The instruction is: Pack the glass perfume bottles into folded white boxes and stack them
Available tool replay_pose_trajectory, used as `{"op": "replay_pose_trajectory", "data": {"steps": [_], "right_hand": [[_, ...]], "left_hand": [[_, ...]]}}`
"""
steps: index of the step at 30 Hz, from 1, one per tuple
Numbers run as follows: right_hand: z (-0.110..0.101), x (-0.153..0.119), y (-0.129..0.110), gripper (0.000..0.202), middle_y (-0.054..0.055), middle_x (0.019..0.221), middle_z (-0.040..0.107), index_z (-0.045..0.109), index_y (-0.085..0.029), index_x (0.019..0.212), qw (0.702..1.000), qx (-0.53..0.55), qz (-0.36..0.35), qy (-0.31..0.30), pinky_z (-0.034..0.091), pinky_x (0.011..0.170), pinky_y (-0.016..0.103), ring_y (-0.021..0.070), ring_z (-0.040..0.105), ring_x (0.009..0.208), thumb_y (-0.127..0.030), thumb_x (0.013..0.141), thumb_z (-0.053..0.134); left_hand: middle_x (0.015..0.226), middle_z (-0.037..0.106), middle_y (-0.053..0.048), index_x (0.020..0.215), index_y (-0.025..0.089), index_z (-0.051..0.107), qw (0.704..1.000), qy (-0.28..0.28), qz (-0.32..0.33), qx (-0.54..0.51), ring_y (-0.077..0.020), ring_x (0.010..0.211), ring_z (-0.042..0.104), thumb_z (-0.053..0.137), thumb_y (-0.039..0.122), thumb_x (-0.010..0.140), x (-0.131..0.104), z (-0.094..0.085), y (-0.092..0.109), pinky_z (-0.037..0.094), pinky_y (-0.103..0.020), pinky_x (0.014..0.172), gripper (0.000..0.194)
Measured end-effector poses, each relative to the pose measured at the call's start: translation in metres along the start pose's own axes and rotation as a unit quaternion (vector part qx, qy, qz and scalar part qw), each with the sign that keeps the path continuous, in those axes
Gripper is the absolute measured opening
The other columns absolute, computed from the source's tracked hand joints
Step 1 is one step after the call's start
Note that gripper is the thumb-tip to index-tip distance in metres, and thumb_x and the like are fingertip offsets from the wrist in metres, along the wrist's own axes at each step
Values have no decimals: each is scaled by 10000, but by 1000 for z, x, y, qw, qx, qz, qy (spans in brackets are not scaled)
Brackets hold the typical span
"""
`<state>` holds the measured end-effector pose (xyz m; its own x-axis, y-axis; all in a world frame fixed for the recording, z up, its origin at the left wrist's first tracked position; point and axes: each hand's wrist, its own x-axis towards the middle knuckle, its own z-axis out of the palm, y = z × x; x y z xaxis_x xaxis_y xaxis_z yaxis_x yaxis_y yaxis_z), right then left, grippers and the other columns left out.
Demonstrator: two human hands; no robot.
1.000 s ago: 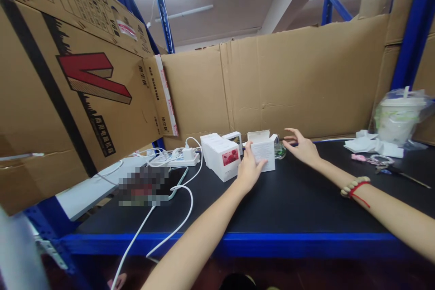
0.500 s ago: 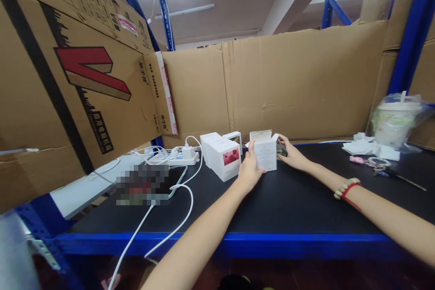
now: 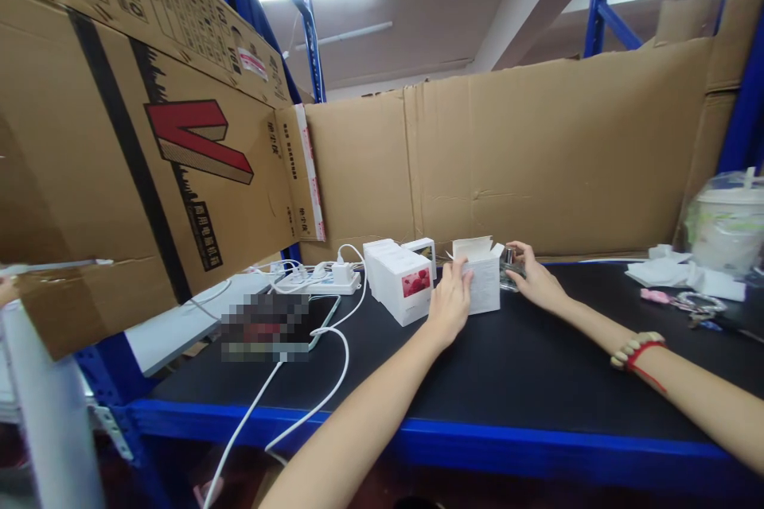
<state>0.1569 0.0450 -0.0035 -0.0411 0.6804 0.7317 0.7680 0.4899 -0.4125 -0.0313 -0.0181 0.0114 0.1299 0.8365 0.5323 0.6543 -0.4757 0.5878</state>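
A small white carton (image 3: 485,290) stands upright on the black tabletop with its top flaps open and fine print on its front. My left hand (image 3: 449,304) grips its left side, fingers curled over the front near the top edge. Just right of the carton, my right hand (image 3: 535,280) has its thumb and fingers around a small clear glass bottle (image 3: 507,280) with a dark cap. The bottle's rear and lower parts are hard to make out. Beside my left hand sits a row of white boxes (image 3: 397,310), the front one bearing a pink-red picture.
Behind the row is another white box (image 3: 426,245). A power strip (image 3: 334,280) with white cables and a pixelated phone-like device (image 3: 325,314) lie left. To the right are crumpled tissues (image 3: 672,270), keys (image 3: 701,304) and a lidded drink cup (image 3: 729,223). Cardboard walls (image 3: 555,167) enclose the table.
The view has swung slightly left. My left hand's fingers have shifted across the carton's front. The bottle in my right hand shows more clearly beside the carton.
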Motion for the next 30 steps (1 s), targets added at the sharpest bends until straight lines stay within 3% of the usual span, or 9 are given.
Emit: {"op": "replay_pose_trajectory", "data": {"steps": [2, 6, 9, 14, 18, 22, 26, 30], "right_hand": [[-7, 0, -10, 416, 69, 1003, 601, 374, -309, 1155, 999, -9, -10, 38, 513, 675, 452, 289, 601, 919, -258, 747, 439], [-23, 4, -34, 447, 106, 1183, 488, 304, -284, 1239, 983, 32, -26, 178, 449, 833, 512, 301, 523, 1046, -281, 803, 401], [-29, 6, -50, 434, 118, 1180, 477, 272, -260, 1229, 967, 65, -109, 222, 430, 895, 466, 260, 514, 1062, -299, 821, 413], [-28, 3, -63, 197, 43, 977, 592, 406, -305, 1022, 950, 69, -280, 116, 491, 812, 417, 199, 579, 928, -325, 832, 449], [-25, 4, -60, 257, 29, 944, 607, 424, -310, 1059, 927, 94, -342, 125, 525, 732, 368, 179, 597, 879, -243, 822, 496], [-23, 6, -56, 404, 39, 969, 612, 400, -308, 1186, 932, 116, -322, 121, 509, 795, 372, 184, 600, 902, -200, 811, 507], [-25, 5, -60, 424, 48, 1062, 603, 398, -293, 1211, 953, 149, -256, 66, 472, 874, 382, 186, 590, 964, -212, 806, 496], [-26, 4, -66, 400, 44, 1004, 634, 432, -267, 1164, 961, 177, -212, 11, 469, 871, 382, 192, 598, 954, -238, 774, 515]], "left_hand": [[1104, 514, -52, 1187, 258, 402, 1000, 4, 4, 15, -188, 940, 563, 263, 286, 896, 0, -1, 1, 440, -313, 797, 323], [1090, 527, -52, 1178, 259, 416, 999, 26, -7, 20, -188, 933, 562, 258, 263, 895, 0, -3, 4, 436, -326, 809, 325], [1113, 524, -56, 1164, 249, 421, 999, 32, -9, 13, -193, 960, 555, 275, 272, 890, 0, 0, 4, 434, -340, 825, 311], [1147, 530, -66, 1136, 220, 425, 999, 23, 40, -4, -194, 1026, 538, 316, 268, 880, -1, 6, 2, 438, -332, 846, 282], [1098, 567, -64, 1088, 221, 437, 997, 22, 70, -14, -193, 988, 563, 325, 247, 876, 0, 7, -3, 452, -331, 825, 242], [1101, 562, -64, 1099, 233, 387, 995, 22, 88, -36, -196, 946, 583, 343, 253, 871, 2, 9, -8, 461, -363, 804, 233], [1127, 546, -73, 1134, 234, 319, 990, 26, 105, -86, -183, 960, 575, 377, 251, 859, 6, 13, -14, 456, -370, 825, 281], [1046, 573, -52, 1191, 239, 291, 986, 21, 118, -118, -167, 856, 595, 440, 286, 831, 8, 10, -17, 479, -349, 787, 392]]}}
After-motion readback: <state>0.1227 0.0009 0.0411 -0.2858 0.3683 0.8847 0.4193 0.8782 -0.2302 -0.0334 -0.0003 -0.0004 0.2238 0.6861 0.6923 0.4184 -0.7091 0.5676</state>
